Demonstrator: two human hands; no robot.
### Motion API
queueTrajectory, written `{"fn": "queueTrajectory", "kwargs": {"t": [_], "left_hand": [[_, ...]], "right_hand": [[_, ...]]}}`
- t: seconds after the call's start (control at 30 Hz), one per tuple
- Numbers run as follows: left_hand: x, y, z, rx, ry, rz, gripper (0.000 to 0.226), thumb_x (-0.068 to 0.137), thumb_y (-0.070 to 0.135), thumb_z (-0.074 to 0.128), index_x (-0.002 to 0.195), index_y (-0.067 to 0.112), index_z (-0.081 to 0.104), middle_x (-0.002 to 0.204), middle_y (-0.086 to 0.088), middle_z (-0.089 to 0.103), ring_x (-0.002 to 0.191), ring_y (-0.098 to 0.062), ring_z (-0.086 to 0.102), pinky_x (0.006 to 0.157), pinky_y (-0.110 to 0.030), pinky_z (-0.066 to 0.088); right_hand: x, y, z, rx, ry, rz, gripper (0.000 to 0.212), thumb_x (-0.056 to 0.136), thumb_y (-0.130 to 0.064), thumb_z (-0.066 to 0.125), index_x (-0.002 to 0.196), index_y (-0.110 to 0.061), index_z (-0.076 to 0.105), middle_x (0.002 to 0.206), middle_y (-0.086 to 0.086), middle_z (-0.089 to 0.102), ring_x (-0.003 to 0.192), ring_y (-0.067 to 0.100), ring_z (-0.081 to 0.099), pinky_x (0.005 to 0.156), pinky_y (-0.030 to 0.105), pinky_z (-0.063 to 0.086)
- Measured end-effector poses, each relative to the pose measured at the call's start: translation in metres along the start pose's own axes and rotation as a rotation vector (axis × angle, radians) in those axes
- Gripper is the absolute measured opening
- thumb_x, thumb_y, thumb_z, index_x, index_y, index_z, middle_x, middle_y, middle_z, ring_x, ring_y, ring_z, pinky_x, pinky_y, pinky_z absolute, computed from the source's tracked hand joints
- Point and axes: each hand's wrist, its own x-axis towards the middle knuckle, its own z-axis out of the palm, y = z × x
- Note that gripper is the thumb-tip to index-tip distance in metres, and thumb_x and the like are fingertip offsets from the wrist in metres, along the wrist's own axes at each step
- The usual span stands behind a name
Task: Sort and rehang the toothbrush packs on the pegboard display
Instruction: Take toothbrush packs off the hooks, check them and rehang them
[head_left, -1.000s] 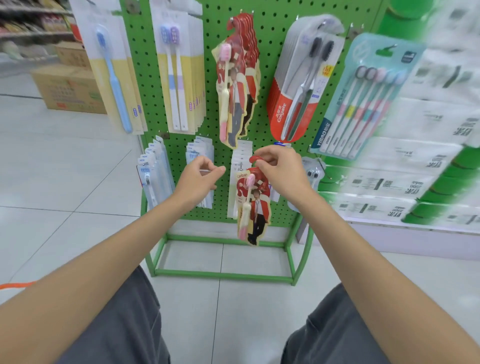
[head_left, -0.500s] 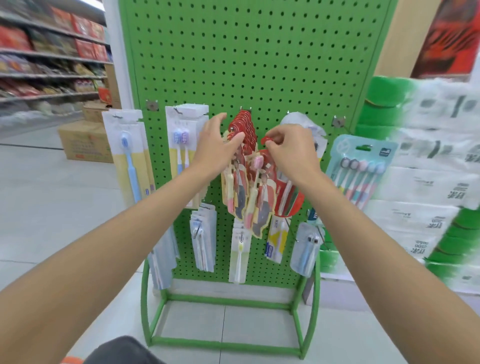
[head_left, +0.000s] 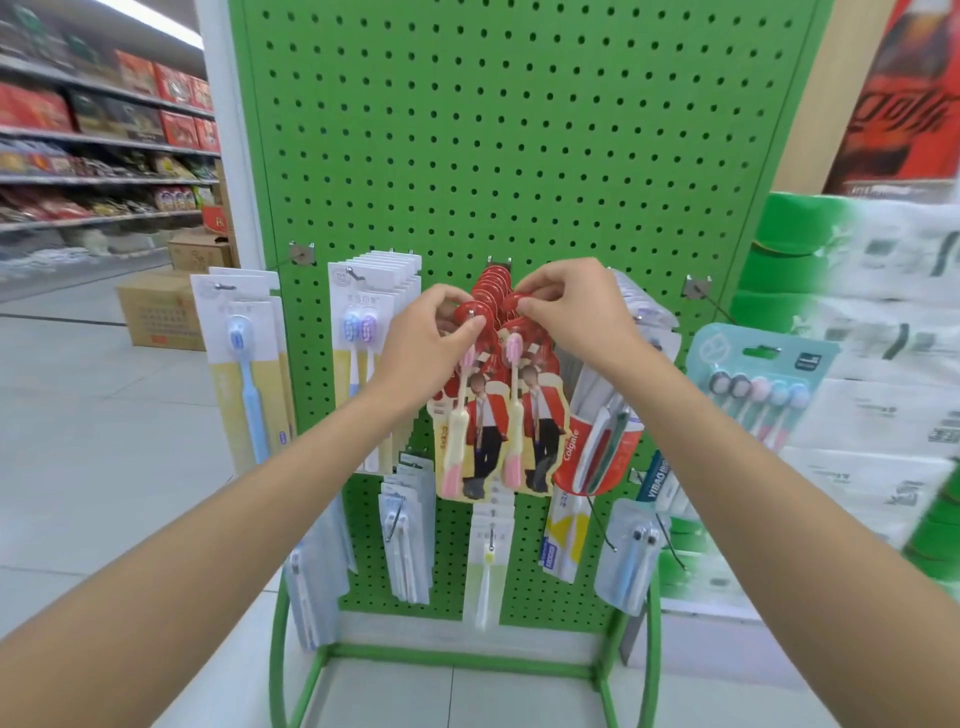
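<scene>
Two red toothbrush packs (head_left: 470, 441) hang side by side at the middle of the green pegboard (head_left: 519, 130), long axes vertical, brush heads up. The left hand (head_left: 426, 338) pinches one pack's round top tab; the right hand (head_left: 571, 306) pinches the other's.

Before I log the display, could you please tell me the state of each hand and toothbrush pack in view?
left hand: pinches the front red pack's top.
front red pack: hanging upright, peg through its hole.
right hand: pinches the loose red pack's top.
loose red pack: held upright beside the front one, apparently off the peg.
Colgate pack: hanging tilted.
five-brush pack: hanging at the right.
</scene>
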Motion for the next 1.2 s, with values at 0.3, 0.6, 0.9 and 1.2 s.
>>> {"fn": "queueTrajectory", "kwargs": {"t": [0.3, 0.6, 0.9, 1.2], "left_hand": [[-0.005, -0.009, 0.002, -0.102, -0.059, -0.093, 0.014, 0.092, 0.025, 0.068, 0.104, 0.017, 0.066, 0.098, 0.005, 0.072, 0.092, -0.009, 0.069, 0.081, -0.031, 0.058], [0.000, -0.007, -0.010, -0.175, -0.137, -0.157, 0.011, 0.093, 0.022, 0.065, 0.101, 0.013, 0.066, 0.094, 0.007, 0.071, 0.073, 0.006, 0.065, 0.062, -0.008, 0.047], [-0.003, -0.004, -0.014, -0.165, -0.185, -0.144, 0.007, 0.093, 0.025, 0.065, 0.097, 0.020, 0.068, 0.094, 0.011, 0.070, 0.086, 0.002, 0.065, 0.069, -0.011, 0.048], [-0.005, -0.001, -0.018, -0.176, -0.202, -0.146, 0.010, 0.093, 0.027, 0.065, 0.102, 0.024, 0.064, 0.101, 0.007, 0.067, 0.088, -0.003, 0.063, 0.067, -0.012, 0.048]], "right_hand": [[0.005, 0.001, -0.006, -0.059, -0.103, 0.030, 0.007, 0.091, -0.011, 0.066, 0.092, -0.016, 0.071, 0.081, -0.001, 0.069, 0.074, 0.011, 0.067, 0.063, 0.022, 0.055], [0.014, 0.000, -0.003, -0.113, -0.129, 0.002, 0.009, 0.090, -0.009, 0.067, 0.094, -0.015, 0.072, 0.082, -0.002, 0.068, 0.078, 0.011, 0.066, 0.066, 0.020, 0.054], [0.016, -0.010, -0.006, -0.103, -0.259, 0.113, 0.020, 0.090, -0.003, 0.065, 0.076, -0.017, 0.064, 0.082, 0.007, 0.070, 0.075, 0.020, 0.070, 0.063, 0.028, 0.057], [0.013, -0.014, -0.008, 0.102, -0.286, 0.025, 0.004, 0.091, -0.009, 0.067, 0.093, -0.012, 0.068, 0.092, 0.008, 0.072, 0.089, 0.023, 0.070, 0.079, 0.040, 0.060]]}}
